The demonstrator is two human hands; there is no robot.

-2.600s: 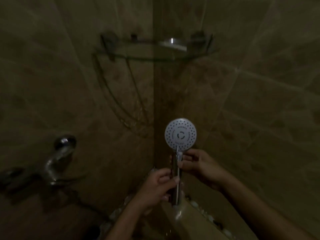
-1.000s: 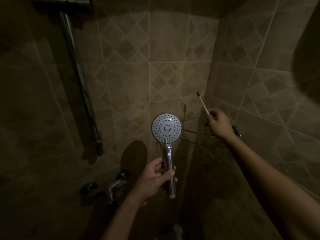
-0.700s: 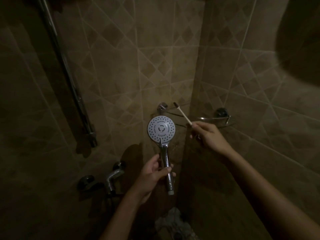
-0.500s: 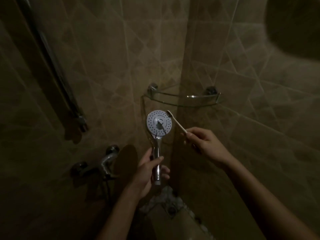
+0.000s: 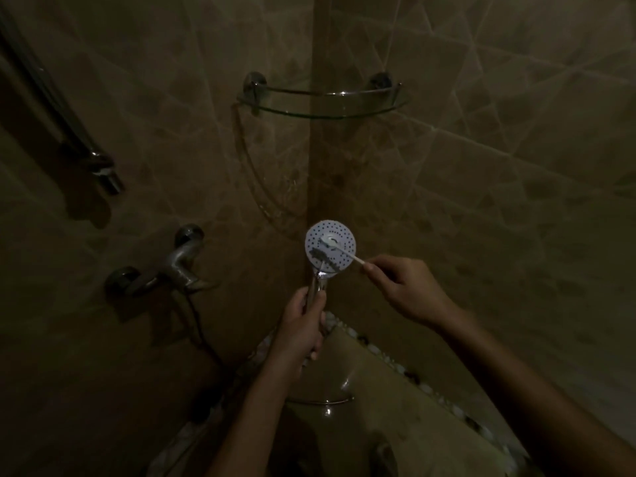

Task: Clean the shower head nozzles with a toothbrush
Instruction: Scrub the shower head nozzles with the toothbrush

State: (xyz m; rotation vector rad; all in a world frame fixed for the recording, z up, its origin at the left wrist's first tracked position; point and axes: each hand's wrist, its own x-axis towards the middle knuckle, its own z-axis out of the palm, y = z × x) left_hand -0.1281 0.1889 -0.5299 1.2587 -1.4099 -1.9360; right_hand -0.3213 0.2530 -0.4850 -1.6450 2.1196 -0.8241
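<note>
Brush on round dotted shower head
Left hand grips its chrome handle; right hand pinches the thin pale brush; tiled corner close behind.

The left grip and the right grip are bare; the 2 forearms behind them are unsleeved to the picture's lower edge.

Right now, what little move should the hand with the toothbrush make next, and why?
Probably scrub in small circles across the shower head. The toothbrush bristles seem to rest near the middle of its dotted face, the right hand pinches the toothbrush's end, and the left hand grips the shower head below.
</note>
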